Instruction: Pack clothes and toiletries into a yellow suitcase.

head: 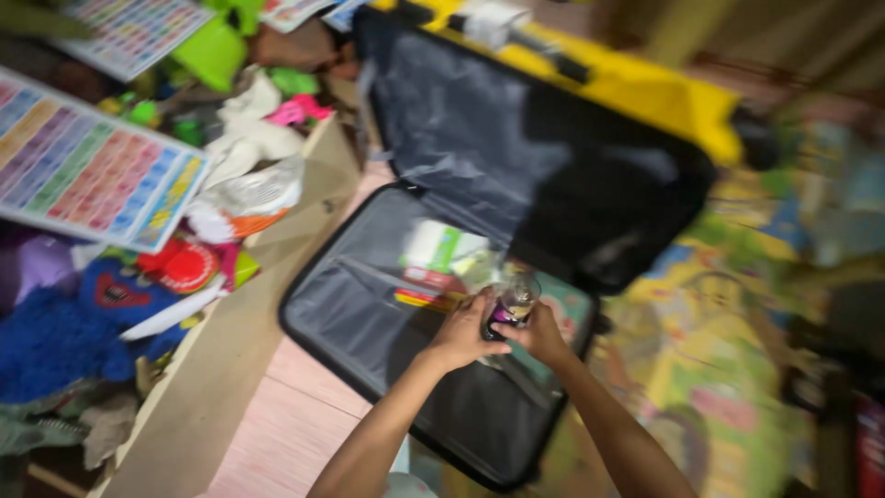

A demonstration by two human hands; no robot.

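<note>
Clear glassy bottle (510, 307), soft-lined suitcase (369, 314)

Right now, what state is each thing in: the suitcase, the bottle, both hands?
Suitcase: open flat on the floor, lid raised.
Small clear bottle: upright, held over the suitcase by both hands.
Left hand: closed on the bottle's side.
Right hand: closed on the bottle.
Packets: lying inside the suitcase.

Your two forearms enter frame from bottom edge, both bare, no sleeves in view. Left hand (458, 334) and right hand (539, 334): no gloves, no rings, no watch or wristband visible. Motion blur hides finer detail.
</note>
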